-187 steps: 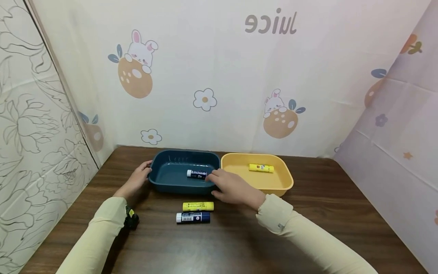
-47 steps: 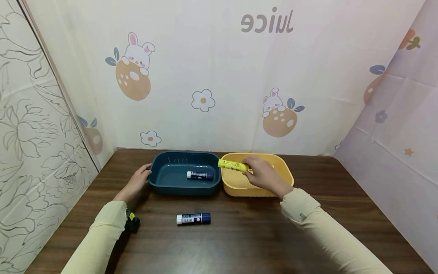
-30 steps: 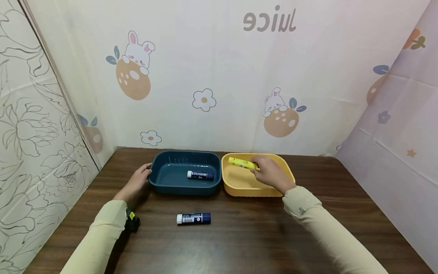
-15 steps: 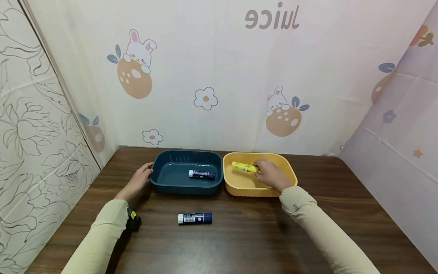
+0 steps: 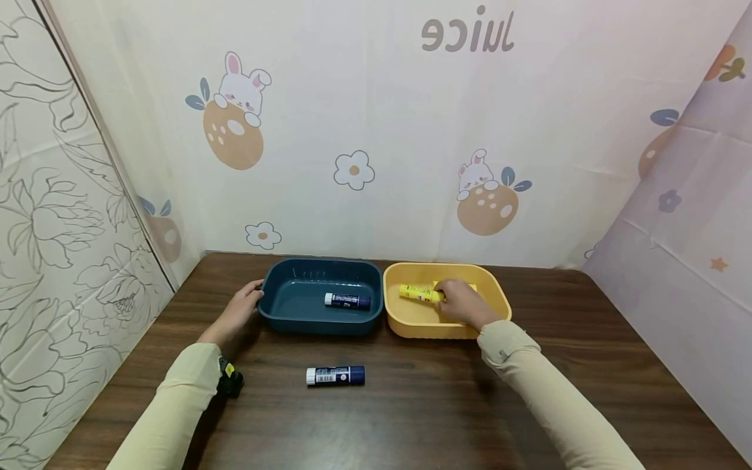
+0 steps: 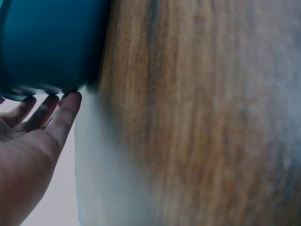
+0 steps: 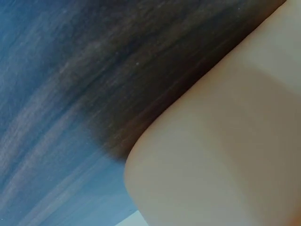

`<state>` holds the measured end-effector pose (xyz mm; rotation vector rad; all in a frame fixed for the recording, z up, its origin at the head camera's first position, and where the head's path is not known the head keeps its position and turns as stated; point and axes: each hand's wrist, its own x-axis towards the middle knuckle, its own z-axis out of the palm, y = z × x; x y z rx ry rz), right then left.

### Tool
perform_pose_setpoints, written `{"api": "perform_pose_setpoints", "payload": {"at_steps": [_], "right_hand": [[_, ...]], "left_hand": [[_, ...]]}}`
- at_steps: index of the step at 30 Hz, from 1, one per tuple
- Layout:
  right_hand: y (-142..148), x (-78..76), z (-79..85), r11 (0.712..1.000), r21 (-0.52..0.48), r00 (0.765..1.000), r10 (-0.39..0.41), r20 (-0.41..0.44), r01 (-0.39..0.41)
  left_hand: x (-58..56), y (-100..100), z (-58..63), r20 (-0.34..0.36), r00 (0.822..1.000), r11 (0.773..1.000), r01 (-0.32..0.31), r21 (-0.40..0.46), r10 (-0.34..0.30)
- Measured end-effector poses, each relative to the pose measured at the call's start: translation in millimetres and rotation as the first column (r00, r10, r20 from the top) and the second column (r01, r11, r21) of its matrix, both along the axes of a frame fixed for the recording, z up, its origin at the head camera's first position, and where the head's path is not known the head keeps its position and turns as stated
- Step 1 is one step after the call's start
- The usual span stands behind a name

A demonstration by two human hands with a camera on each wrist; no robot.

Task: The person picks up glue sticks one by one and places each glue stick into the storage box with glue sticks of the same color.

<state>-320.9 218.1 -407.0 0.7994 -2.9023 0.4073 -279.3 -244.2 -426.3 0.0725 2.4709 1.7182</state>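
In the head view my right hand [image 5: 464,304] is down inside the yellow bin [image 5: 437,331], pinching one end of a yellow glue stick [image 5: 418,294]. Another yellow glue stick [image 5: 472,286] is partly hidden behind that hand. My left hand [image 5: 239,311] touches the left end of the dark teal bin [image 5: 317,325]; in the left wrist view its nearly straight fingertips meet the bin's wall [image 6: 51,47]. A navy glue stick with a white end [image 5: 348,300] lies in the teal bin. The right wrist view shows the yellow bin's outer wall [image 7: 211,150], with no hand visible.
A second navy glue stick [image 5: 335,375] lies on the wooden table [image 5: 411,418] in front of the teal bin. Both bins stand side by side near the back edge, before a patterned curtain [image 5: 364,117]. A small black device [image 5: 230,380] sits by the left wrist.
Picked up from the table earlier, the yellow glue stick has been carried right and lowered into the yellow bin by my right hand. My left hand has stayed at the teal bin.
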Motion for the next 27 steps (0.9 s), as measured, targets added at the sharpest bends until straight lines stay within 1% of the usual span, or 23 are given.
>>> {"api": "perform_pose_setpoints", "payload": {"at_steps": [3,7,10,18,23,27], "right_hand": [[0.0,-0.5,-1.4,1.0,0.005,0.999,-0.006,0.035,0.006],[0.3,-2.5,-3.9,0.999,0.007,0.995,-0.034,0.092,0.034],[-0.1,-3.8,-5.1,0.999,0.007,0.992,-0.039,0.118,0.038],[-1.5,-4.4,-5.1,0.999,0.039,0.992,-0.006,0.126,0.002],[-3.3,-3.6,-3.6,0.999,0.042,0.988,-0.024,0.153,0.018],[-3.8,-3.6,-1.7,0.998,0.053,0.986,-0.044,0.164,0.036]], "left_hand": [[0.1,0.3,0.5,0.001,1.0,1.0,0.0,0.002,0.0],[0.4,1.1,1.6,0.009,1.0,1.0,-0.002,0.001,0.002],[0.6,1.3,1.8,0.01,1.0,1.0,-0.002,0.0,0.002],[0.7,1.2,0.6,-0.004,1.0,1.0,0.007,0.012,-0.007],[0.9,1.0,-0.3,-0.013,1.0,1.0,0.01,0.02,-0.01],[0.3,0.2,0.0,-0.01,1.0,1.0,0.002,0.007,-0.002]]}}
